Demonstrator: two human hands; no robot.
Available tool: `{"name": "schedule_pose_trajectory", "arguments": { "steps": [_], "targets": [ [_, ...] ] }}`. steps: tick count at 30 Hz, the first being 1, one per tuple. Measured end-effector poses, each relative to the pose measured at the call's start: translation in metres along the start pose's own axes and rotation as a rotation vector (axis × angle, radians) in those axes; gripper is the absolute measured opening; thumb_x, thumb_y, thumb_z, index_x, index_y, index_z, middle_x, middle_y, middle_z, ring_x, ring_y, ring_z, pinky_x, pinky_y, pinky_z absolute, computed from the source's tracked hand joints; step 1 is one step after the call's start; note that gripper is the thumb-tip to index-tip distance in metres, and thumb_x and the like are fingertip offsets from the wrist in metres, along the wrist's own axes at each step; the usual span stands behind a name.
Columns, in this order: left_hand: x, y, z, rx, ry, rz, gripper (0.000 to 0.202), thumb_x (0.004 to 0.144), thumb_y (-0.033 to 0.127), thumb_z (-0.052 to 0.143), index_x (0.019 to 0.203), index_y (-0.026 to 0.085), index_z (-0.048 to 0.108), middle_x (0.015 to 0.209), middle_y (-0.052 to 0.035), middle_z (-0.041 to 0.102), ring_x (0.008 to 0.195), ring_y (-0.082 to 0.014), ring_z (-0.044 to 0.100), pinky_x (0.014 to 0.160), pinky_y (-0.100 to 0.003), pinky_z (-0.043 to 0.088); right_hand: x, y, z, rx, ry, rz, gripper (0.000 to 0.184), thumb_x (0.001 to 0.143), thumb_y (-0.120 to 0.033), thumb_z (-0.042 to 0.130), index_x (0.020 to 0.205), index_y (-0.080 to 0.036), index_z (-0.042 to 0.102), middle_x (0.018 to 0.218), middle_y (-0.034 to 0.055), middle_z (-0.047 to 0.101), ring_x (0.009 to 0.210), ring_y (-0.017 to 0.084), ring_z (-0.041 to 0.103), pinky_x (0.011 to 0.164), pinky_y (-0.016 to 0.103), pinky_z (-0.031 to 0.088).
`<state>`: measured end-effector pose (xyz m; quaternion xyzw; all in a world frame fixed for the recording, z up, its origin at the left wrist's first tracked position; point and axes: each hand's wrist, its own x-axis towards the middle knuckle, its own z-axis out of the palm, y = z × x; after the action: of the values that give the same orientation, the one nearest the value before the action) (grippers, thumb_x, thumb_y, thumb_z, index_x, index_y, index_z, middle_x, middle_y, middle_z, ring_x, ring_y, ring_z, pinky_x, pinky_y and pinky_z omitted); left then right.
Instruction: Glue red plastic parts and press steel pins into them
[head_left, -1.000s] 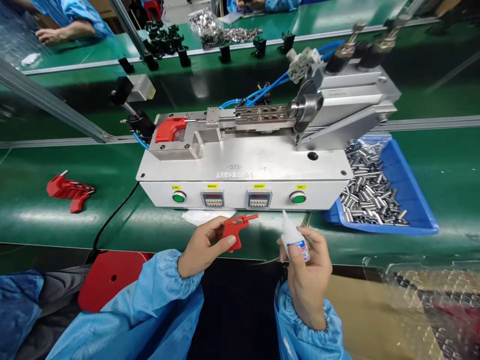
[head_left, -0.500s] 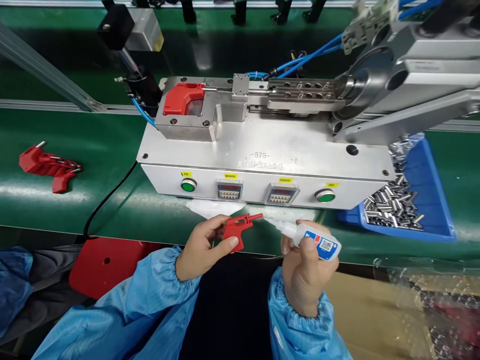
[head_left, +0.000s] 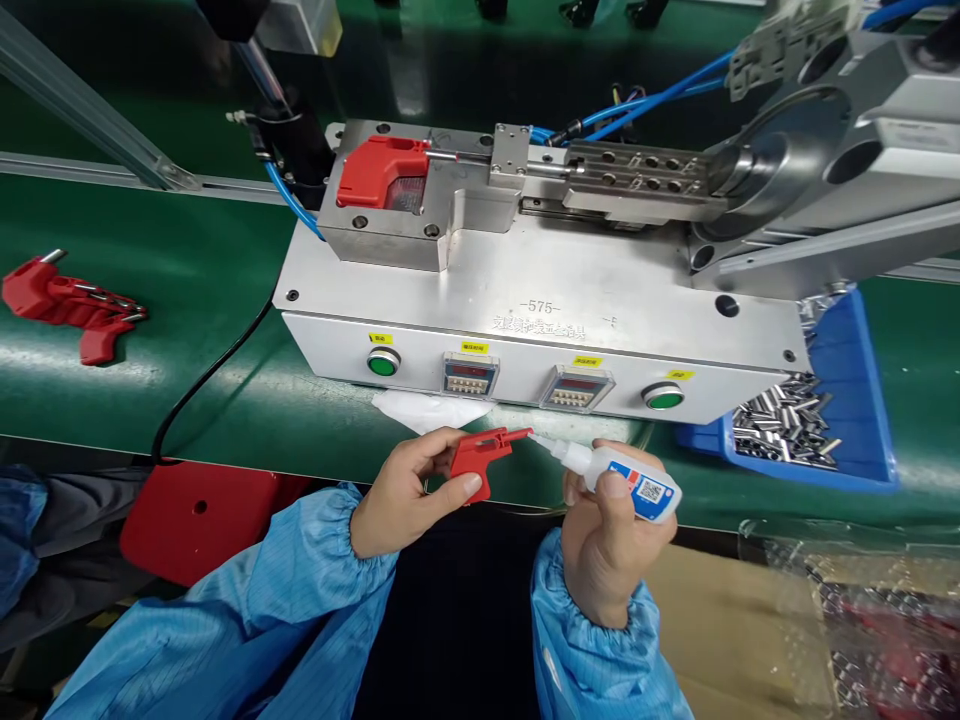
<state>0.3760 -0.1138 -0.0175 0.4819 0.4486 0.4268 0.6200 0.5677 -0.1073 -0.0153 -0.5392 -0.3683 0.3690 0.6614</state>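
My left hand (head_left: pixel 409 490) is closed on a small red plastic part (head_left: pixel 480 457) with a thin stem pointing right. My right hand (head_left: pixel 611 540) grips a small white glue bottle (head_left: pixel 626 480) laid sideways, its nozzle tip touching the end of the red part's stem. Both hands hover at the near edge of the green belt (head_left: pixel 187 300), just in front of a metal press machine (head_left: pixel 540 310). Another red part (head_left: pixel 379 170) sits in the machine's fixture at its upper left.
A blue tray (head_left: pixel 855 400) of small metal tubes stands right of the machine. Red parts with metal pins (head_left: pixel 67 305) lie on the belt at left. A white cloth (head_left: pixel 427 408) lies under the machine's front. A red plate (head_left: pixel 195 515) sits below the belt edge.
The glue bottle was upright a second ago; it has tipped sideways and its nozzle has come to the red part's stem. The view has moved closer to the machine.
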Motion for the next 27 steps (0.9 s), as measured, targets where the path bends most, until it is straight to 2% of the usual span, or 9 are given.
{"name": "schedule_pose_trajectory", "arguments": {
  "steps": [15,27],
  "targets": [
    [0.0018,0.0033,0.0018,0.003,-0.005,-0.011,0.019,0.095,0.029,0.076,0.109,0.016,0.075,0.088,-0.0034,0.076,0.077,-0.0152,0.071,0.074,-0.022,0.061,-0.0003,0.0014,-0.0049,-0.026,-0.008,-0.025,0.025,0.088,-0.041,0.079,0.094,-0.018,0.071,0.056,-0.0053,0.053,0.046,0.014,0.047,0.047,0.028,0.038],
    [0.0011,0.0036,0.0013,0.032,-0.008,-0.036,0.02,0.095,0.03,0.075,0.109,0.016,0.075,0.089,-0.0039,0.076,0.079,-0.0161,0.071,0.075,-0.023,0.061,-0.0008,-0.0011,-0.0046,-0.047,0.021,0.016,0.028,0.085,-0.045,0.081,0.091,-0.02,0.07,0.057,-0.0049,0.053,0.044,0.014,0.047,0.044,0.028,0.037]
  ]
}}
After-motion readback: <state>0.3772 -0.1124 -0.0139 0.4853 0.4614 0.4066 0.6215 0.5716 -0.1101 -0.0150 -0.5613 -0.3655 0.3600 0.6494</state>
